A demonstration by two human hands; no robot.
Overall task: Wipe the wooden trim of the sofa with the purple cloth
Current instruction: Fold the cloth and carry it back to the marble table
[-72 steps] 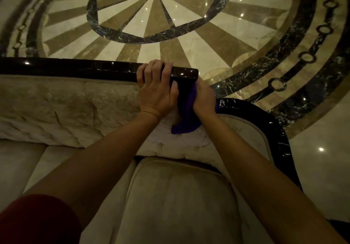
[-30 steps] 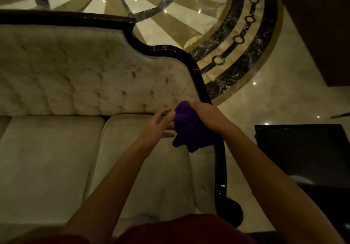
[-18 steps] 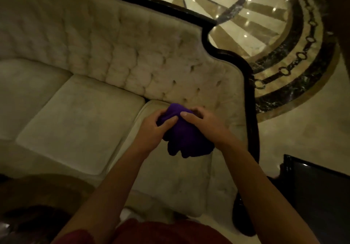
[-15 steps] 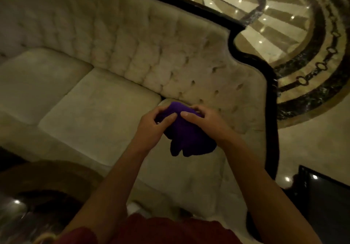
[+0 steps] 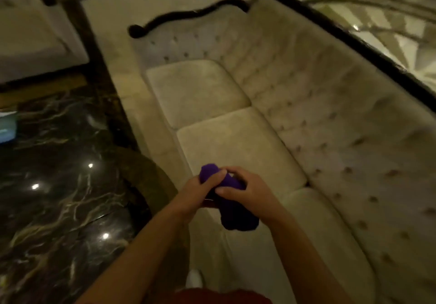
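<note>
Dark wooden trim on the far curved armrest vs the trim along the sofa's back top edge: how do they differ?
The dark wooden trim on the far curved armrest snakes in an S-curve and ends in a rounded scroll; the dark wooden trim along the back's top edge runs nearly straight. The armrest piece looks shorter; the back piece runs out of frame at the right. Both are dark, border the cream tufted sofa, and are untouched: the purple cloth is bunched between both hands.

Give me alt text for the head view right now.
Both hands, left and right, bunch the purple cloth above the cream sofa's seat cushions. Its dark wooden trim, along the tufted back, is untouched; a dark marble table sits left.
</note>
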